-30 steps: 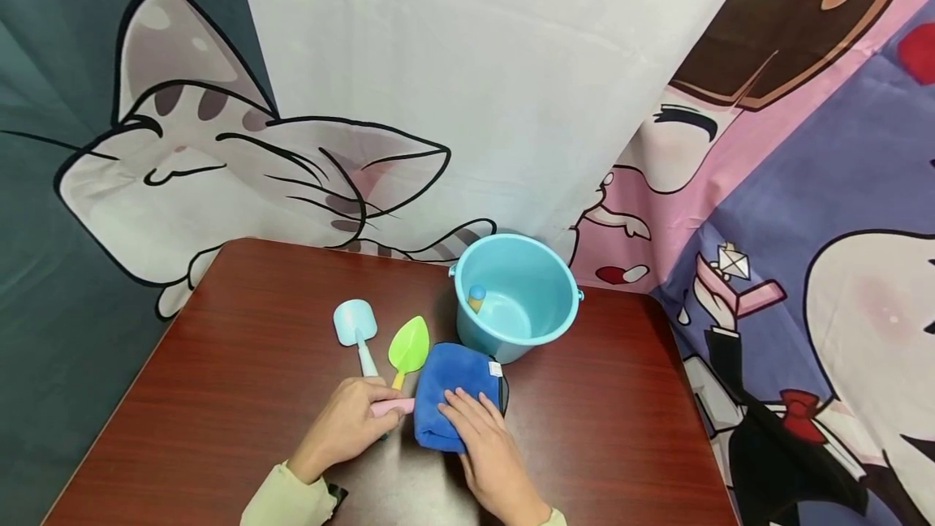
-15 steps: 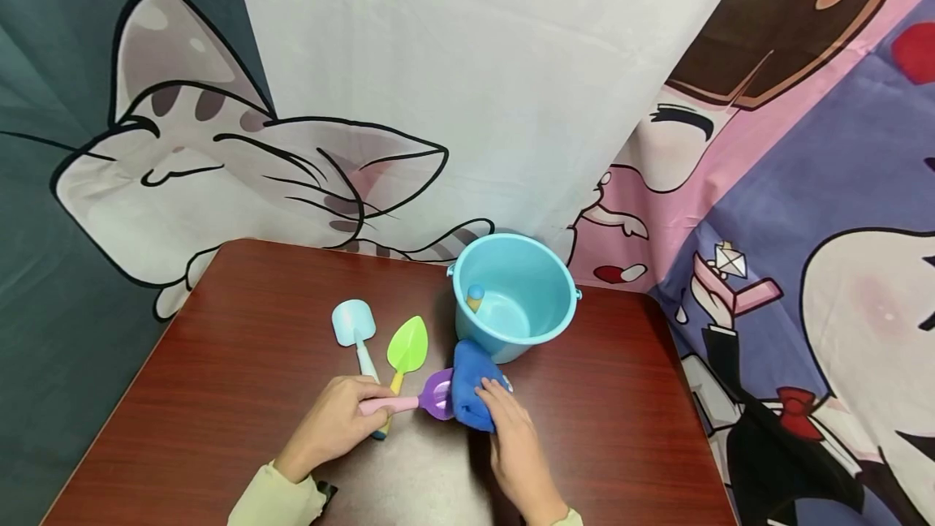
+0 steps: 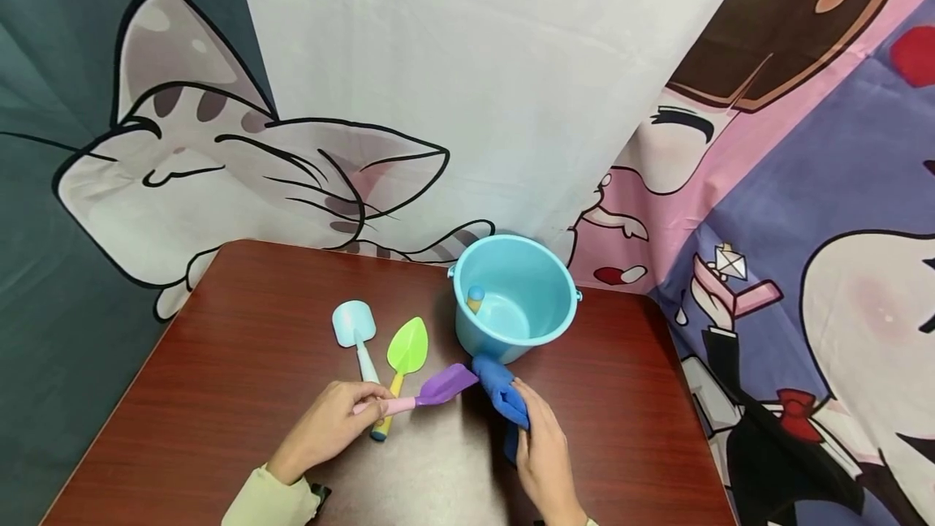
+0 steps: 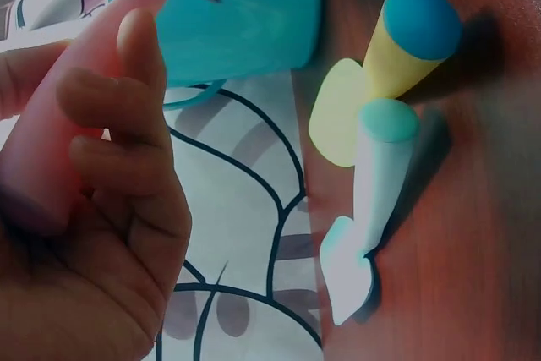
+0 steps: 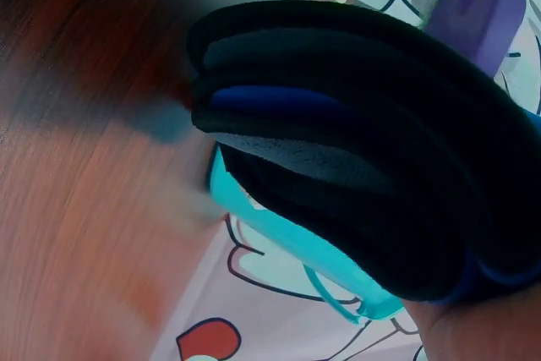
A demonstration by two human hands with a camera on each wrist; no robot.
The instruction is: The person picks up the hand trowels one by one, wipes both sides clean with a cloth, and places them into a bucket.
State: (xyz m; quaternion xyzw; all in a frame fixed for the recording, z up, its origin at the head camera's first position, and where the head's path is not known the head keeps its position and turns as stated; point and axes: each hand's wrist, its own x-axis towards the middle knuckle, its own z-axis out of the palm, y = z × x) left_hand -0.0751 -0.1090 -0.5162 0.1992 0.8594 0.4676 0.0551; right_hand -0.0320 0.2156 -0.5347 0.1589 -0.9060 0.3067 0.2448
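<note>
Behind the dark reddish-brown bench (image 3: 219,396), a hung cloth backdrop (image 3: 511,88) across the upper frame, printed with a smiling cat (image 3: 190,161) at left and cartoon figures on pink and violet at right. On the bench, right of centre by the far edge, a light blue bucket (image 3: 478,338), upright, with a small blue-topped tan piece (image 3: 473,303) inside, low at left. Left of the bucket, a green trowel (image 3: 407,345) with a yellow, blue-ended handle, lying with blade toward the top of the frame; just left of that, a pale blue shovel (image 3: 354,323) pointing the same way, lower end of its handle hidden in the head view.

Both hands occupied. At lower centre, toward the left, the left hand (image 3: 329,424) with fingers and thumb curled round the pink handle of a purple shovel (image 3: 441,385), held across the yellow handle in the head view, blade pointing right. At lower centre, toward the right, the right hand (image 3: 544,449), gripping a folded blue fabric (image 3: 500,390) just in front of the bucket. Dark-edged layers of that fabric filling the middle of the right wrist view, fingers mostly hidden there. Cannot tell whether purple blade and fabric touch. Pale green sleeve (image 3: 270,502) at the bottom edge.
</note>
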